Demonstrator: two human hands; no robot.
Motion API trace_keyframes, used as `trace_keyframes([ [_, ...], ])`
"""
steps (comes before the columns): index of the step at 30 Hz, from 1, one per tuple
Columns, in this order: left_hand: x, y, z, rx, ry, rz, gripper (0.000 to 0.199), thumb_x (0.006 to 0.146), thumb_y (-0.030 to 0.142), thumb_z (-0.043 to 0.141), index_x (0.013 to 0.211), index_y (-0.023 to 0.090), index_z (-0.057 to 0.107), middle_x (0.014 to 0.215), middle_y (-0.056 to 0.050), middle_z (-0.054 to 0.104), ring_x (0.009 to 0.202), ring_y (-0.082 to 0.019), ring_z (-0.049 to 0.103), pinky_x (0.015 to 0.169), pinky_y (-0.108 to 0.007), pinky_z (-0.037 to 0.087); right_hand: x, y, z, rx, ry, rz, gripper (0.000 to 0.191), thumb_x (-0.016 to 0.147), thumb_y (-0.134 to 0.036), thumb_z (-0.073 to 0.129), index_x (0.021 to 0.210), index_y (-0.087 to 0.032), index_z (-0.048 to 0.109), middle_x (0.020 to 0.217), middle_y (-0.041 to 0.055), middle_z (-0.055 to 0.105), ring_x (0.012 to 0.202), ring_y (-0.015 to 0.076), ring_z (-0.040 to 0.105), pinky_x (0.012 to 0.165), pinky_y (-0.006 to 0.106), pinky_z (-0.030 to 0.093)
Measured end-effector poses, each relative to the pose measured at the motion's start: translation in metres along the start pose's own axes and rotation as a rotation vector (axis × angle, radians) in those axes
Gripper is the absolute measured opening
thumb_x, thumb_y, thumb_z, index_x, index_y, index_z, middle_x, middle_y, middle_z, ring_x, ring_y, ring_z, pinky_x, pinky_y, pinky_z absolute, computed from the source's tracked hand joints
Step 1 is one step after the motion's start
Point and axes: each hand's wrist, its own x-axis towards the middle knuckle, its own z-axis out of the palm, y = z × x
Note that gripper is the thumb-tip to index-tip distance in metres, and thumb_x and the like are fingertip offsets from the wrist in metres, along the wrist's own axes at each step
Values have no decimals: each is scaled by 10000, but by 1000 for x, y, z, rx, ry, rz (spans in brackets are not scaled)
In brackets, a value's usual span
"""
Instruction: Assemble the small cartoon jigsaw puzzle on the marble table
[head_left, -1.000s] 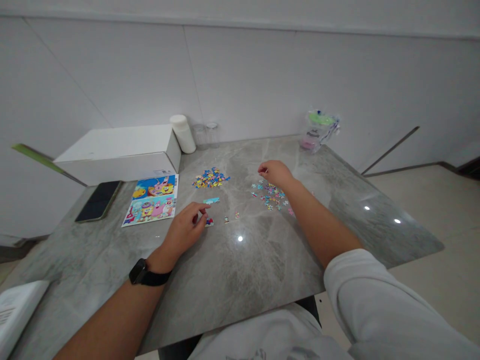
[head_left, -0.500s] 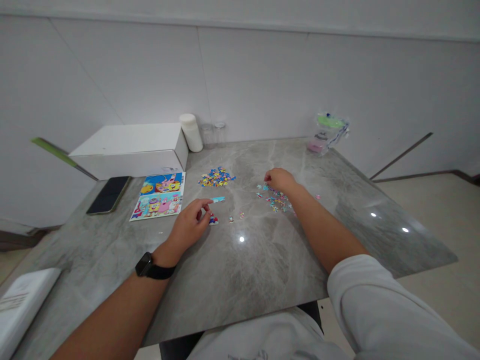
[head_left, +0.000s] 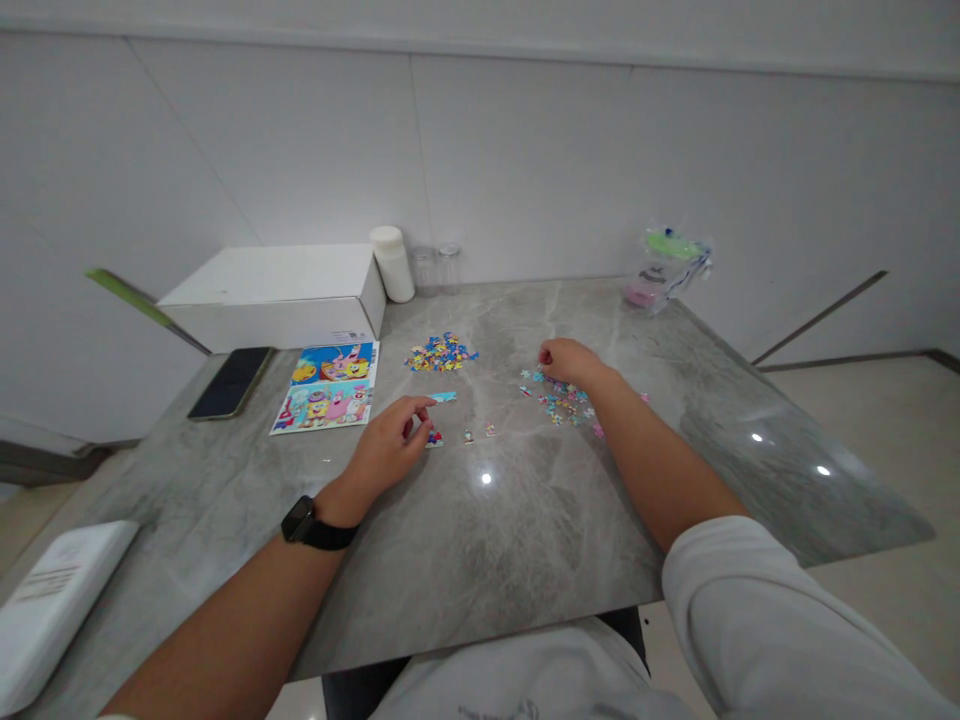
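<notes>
My left hand (head_left: 395, 440), with a black watch on the wrist, rests on the grey table beside a light-blue joined strip (head_left: 444, 397) and a small red-and-blue piece group (head_left: 435, 438). Its index finger is stretched out near the strip. Just right of it lie two small loose pieces (head_left: 469, 436). My right hand (head_left: 574, 362) is over the back edge of a mixed puzzle-piece pile (head_left: 559, 402), fingers pinched together; what they hold, if anything, is hidden. A blue-and-yellow pile (head_left: 441, 352) lies between the hands, farther back. The printed picture sheet (head_left: 326, 388) lies at the left.
A dark phone (head_left: 231, 383) and a white box (head_left: 274, 290) are at the left. A white bottle (head_left: 393, 265) and two clear glasses (head_left: 448, 268) stand by the wall. At the back right is a plastic bag (head_left: 664, 272); a white object (head_left: 64, 600) lies near left.
The view has shifted slightly, so the table things appear a little farther right. Both hands keep nearly the same places and poses.
</notes>
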Motion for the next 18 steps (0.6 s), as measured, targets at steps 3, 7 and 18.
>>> trace_keyframes([
  [3,0,1,-1,2,5,4,314,981,262,563,1280,213,647,1018,-21,688,673,-135,540,689,-307,468,3,1,2,7,-5,20,277,888,-209,716,1151,-195,802,1211,128,788,1114,238,718,936,277,512],
  [7,0,2,-1,7,8,8,310,981,263,562,1274,217,649,1019,-21,688,662,-131,536,684,-303,469,6,3,4,3,-30,37,256,887,-220,715,1119,-193,819,1169,119,806,1062,231,736,888,266,515],
  [18,1,7,-2,10,7,10,313,968,261,564,1263,213,656,997,-26,697,673,-140,546,683,-301,482,8,8,5,-13,-28,29,254,877,-233,714,1100,-186,827,1149,108,816,1036,221,737,845,254,514],
])
